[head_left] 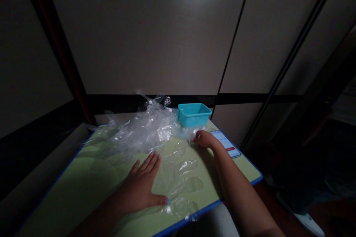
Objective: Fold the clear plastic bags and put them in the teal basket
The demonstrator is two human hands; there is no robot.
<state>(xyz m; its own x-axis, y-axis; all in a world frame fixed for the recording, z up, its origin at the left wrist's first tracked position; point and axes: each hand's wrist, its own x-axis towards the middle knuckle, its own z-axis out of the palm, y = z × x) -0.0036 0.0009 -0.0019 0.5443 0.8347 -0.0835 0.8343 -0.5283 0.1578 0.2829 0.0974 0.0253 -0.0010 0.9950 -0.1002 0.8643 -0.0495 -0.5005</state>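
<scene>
A thin clear plastic glove (174,181) lies spread on the light green table, its finger shapes pointing right. My left hand (141,187) rests flat over its left part, fingers stretched and thumb spread. Beyond the glove's far side, my right hand (204,139) has its fingertips pinched together on clear plastic film. Whether that film belongs to the same glove I cannot make out. Behind my left hand sits a large crumpled heap of clear plastic (150,124), which reaches toward my right hand.
A turquoise plastic basin (193,119) stands at the table's back right. A phone (226,144) with a lit screen lies beside my right forearm. The table (69,192) has a blue edge. Cabinet panels (155,37) rise behind it; a person's shoe (308,223) shows at lower right.
</scene>
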